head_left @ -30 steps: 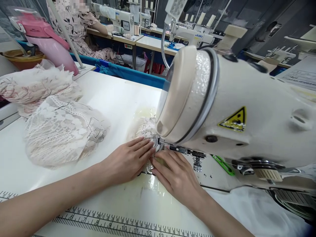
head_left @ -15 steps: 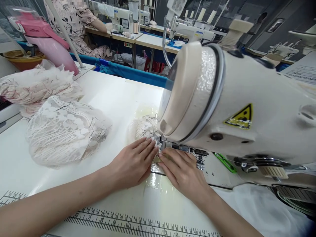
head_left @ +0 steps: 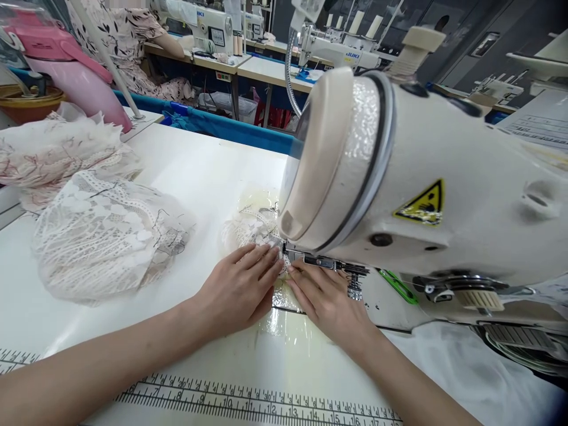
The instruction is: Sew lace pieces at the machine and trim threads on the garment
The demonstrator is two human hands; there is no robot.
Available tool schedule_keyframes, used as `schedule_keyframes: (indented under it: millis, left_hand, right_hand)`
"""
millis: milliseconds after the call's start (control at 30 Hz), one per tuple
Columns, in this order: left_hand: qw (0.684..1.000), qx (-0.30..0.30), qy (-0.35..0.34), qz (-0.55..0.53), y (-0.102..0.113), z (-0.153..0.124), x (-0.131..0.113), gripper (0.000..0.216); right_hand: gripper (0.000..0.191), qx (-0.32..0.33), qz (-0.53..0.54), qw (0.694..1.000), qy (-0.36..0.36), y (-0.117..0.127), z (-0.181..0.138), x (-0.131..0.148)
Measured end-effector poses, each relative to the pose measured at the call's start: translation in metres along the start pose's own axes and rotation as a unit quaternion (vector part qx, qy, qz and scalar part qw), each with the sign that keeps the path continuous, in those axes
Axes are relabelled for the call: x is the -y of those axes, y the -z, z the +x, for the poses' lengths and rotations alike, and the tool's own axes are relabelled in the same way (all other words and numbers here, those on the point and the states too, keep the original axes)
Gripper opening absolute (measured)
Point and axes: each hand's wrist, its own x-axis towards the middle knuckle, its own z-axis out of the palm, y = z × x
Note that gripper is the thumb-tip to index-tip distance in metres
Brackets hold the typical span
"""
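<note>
The lace piece [head_left: 254,226] lay on the tabletop [head_left: 199,171] with its near end tucked under the presser foot [head_left: 290,258] of the sewing machine [head_left: 399,177]. The rest of it spread away from the foot toward 11 o'clock, so its long axis ran roughly from 5 to 11. From both hands it sat at about 12 o'clock, touching the fingertips.

The left hand [head_left: 237,290] was flat and fully open, palm down. Its fingers [head_left: 261,263] were held together and pointed toward 2 o'clock, pressing the near edge of the lace and gripping nothing. The right hand [head_left: 328,299] mirrored it, open and flat, with its fingers [head_left: 306,281] aimed toward 10 o'clock. It rested just in front of the foot, under the machine head, and also clasped nothing. The 2 sets of fingertips nearly met at the foot, and both were equally close to the lace.

At 9 o'clock, well apart, sat a larger lace pile [head_left: 102,236]. A printed ruler [head_left: 222,405] ran along the tabletop's near edge at 6 o'clock. A pink jug [head_left: 80,71] stood at 10 o'clock, and beyond it another person [head_left: 133,35] sat at another machine.
</note>
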Motion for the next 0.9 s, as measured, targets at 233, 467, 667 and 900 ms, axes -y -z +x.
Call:
schedule_keyframes:
  millis: [233, 467, 667, 900]
  left_hand:
    - [1.0, 0.003, 0.005, 0.025, -0.0007, 0.0018, 0.001, 0.034]
    - [0.998, -0.022, -0.039, 0.043, -0.0033, -0.0053, -0.0017, 0.033]
    - [0.998, -0.032, -0.027, 0.044, -0.0053, -0.0057, -0.0021, 0.033]
    - [0.999, -0.018, -0.015, 0.046, -0.0057, -0.0034, -0.001, 0.035]
  right_hand:
    - [0.022, 0.032, -0.014, 0.999, 0.021, -0.0009, -0.0006, -0.0025]
    - [0.028, 0.004, -0.006, 1.0, 0.0, -0.0031, 0.0002, -0.0016]
    - [0.033, -0.007, -0.005, 1.0, -0.014, -0.0015, 0.0037, 0.0037]
    - [0.038, 0.037, -0.018, 0.999, -0.033, -0.003, 0.0037, 0.0069]
